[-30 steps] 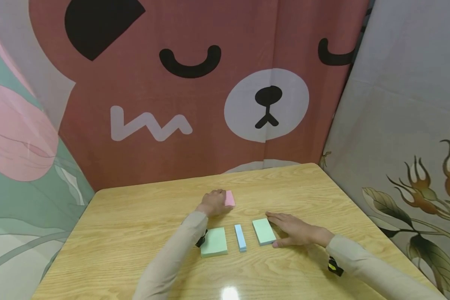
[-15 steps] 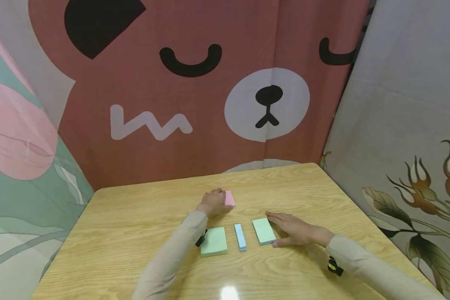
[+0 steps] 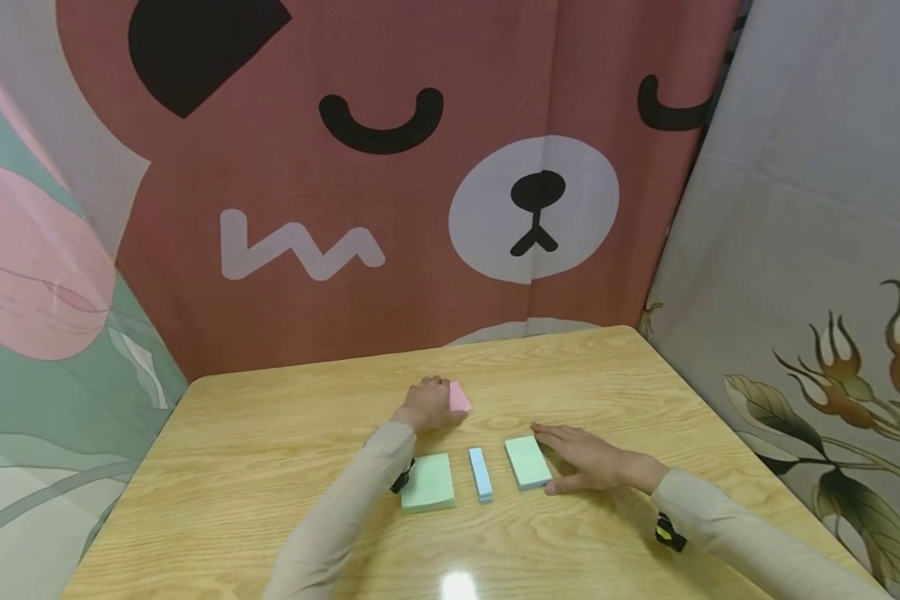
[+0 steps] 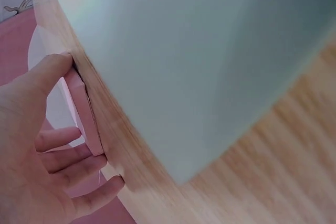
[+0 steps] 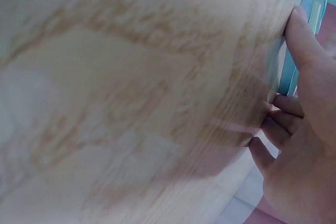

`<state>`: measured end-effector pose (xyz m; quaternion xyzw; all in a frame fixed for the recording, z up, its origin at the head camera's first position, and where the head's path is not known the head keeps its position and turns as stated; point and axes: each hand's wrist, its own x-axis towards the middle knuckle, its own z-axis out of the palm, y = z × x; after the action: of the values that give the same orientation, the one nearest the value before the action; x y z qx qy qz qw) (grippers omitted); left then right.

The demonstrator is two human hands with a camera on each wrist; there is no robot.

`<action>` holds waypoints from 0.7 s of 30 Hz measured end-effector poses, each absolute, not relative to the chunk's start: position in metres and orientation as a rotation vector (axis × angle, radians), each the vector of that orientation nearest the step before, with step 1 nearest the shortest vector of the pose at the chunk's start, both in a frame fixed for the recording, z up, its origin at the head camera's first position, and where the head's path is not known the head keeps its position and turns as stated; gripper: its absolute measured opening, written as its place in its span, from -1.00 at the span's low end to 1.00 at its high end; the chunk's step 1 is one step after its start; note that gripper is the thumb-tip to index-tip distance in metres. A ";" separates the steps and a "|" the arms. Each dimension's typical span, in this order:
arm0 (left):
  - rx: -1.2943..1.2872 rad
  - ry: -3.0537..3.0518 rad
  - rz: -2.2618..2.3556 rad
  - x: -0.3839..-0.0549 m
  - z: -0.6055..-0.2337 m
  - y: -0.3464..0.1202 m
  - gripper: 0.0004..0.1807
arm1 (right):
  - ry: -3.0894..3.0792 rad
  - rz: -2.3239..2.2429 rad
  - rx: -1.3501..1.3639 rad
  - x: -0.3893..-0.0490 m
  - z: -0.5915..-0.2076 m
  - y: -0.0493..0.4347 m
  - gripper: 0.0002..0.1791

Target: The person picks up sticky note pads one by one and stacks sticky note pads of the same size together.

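Observation:
My left hand (image 3: 426, 403) reaches to a pink sticky note pad (image 3: 459, 397) in the middle of the table. In the left wrist view its thumb is at one end of the pink pad (image 4: 84, 109) and its fingers at the other. My right hand (image 3: 588, 458) spans a pale green sticky note pad (image 3: 528, 463) with a blue layer under it, thumb at the near corner and fingers by the far edge. The right wrist view shows its blue side (image 5: 289, 71) between thumb and fingers.
Between the hands lies a narrow light blue sticky note strip (image 3: 481, 476). A larger square green pad (image 3: 429, 483) sits under the left wrist. The wooden table (image 3: 270, 467) ends at a bear-print curtain (image 3: 405, 317) behind and a floral cloth on the right.
The pink pad has turned very slightly at the left hand. My right hand and the other pads stay where they were.

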<state>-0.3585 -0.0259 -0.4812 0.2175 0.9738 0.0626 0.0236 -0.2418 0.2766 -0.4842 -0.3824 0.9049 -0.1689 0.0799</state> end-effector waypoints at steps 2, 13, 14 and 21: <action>0.671 3.016 0.228 -0.356 -0.479 -0.026 -0.13 | 2.706 -0.508 -1.149 -0.241 -0.484 0.276 -0.04; 0.713 3.036 0.249 -0.352 -0.475 -0.029 -0.14 | 2.710 -0.513 -1.179 -0.238 -0.480 0.275 -0.05; 0.717 3.035 0.254 -0.352 -0.475 -0.029 -0.13 | 2.713 -0.511 -1.182 -0.238 -0.480 0.275 -0.06; 0.723 3.025 0.216 -0.354 -0.474 -0.029 -0.11 | 2.713 -0.524 -1.178 -0.239 -0.481 0.275 -0.06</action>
<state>-0.3544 -0.0294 -0.4737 0.2320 0.9702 0.0692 0.0118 -0.2385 0.2755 -0.4806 -0.3914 0.9010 -0.1741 0.0688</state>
